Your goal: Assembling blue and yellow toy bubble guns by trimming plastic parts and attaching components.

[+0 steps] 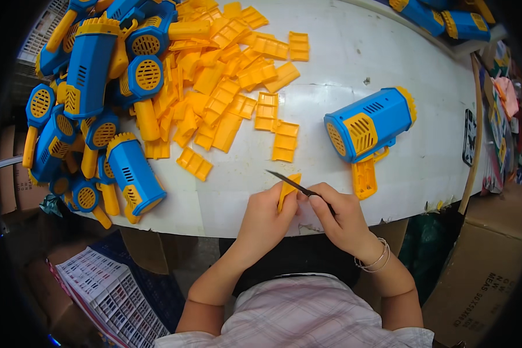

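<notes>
Between the fingers of my left hand [265, 214] is a yellow plastic cover [290, 188], tilted on edge above the table's near side. My right hand [339, 214] grips a thin dark knife [292, 182], its blade crossing the cover and pointing up to the left. Whether the blade touches the cover is hard to tell. Just beyond my right hand lies a blue and yellow toy bubble gun [371, 124], with its yellow handle [364, 177] open and hollow toward me. Loose yellow covers [285, 141] with ribbed insides lie ahead of my hands.
A large heap of yellow covers [220, 75] spreads over the white table [313, 69]. Several blue and yellow bubble guns [90, 69] are piled at the left, more [441, 20] at the far right. A phone [469, 136] lies by the right edge; a cardboard box [487, 272] stands below.
</notes>
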{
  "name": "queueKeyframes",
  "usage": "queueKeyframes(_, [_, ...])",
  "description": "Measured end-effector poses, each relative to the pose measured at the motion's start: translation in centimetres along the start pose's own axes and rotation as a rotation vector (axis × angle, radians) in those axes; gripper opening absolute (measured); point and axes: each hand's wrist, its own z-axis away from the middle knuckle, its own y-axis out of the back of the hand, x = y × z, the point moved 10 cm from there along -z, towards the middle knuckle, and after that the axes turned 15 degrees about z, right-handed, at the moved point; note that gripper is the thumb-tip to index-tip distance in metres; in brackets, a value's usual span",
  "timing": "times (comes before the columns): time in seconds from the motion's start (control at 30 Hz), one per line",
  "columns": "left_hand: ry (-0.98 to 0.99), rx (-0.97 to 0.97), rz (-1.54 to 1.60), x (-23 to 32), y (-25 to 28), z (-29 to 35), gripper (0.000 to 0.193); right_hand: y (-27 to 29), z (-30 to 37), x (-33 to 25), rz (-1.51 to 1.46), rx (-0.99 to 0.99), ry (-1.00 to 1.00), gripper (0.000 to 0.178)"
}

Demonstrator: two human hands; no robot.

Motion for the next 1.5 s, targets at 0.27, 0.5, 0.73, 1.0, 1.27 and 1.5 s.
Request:
queueKeyframes(0.27, [0.047,0.072,0.001,0.0,0.6,0.3,0.016,1.0,0.5,-0.9,-0.048,0.143,0.105,0.022])
queueKeyframes(0.5, [-0.130,0.106,-0.236,1.4,0.3,0.6,0.014,0.2,-0.1,-1.6,0.279,0.088,0.067,0.014])
queueKeyframes(0.73, [-0.240,0.110,-0.339,3.0,-0.1,1.0,0.014,0.5,-0.1,-1.6,0.348,0.125,0.087,0.010])
queueKeyframes(1.0, [-0.211,0.117,-0.289,3.3,0.3,1.5,0.009,1.1,-0.2,-1.4,0.387,0.118,0.086,0.011])
queueKeyframes(1.27, [-0.309,0.113,-0.402,4.0,-0.2,2.1,0.005,2.3,-0.9,0.9,0.376,0.220,-0.019,0.013])
queueKeyframes(1.5, [-0.336,0.146,-0.491,4.4,0.0,2.2,0.003,2.3,-1.0,1.3,0.415,0.197,-0.022,0.015])
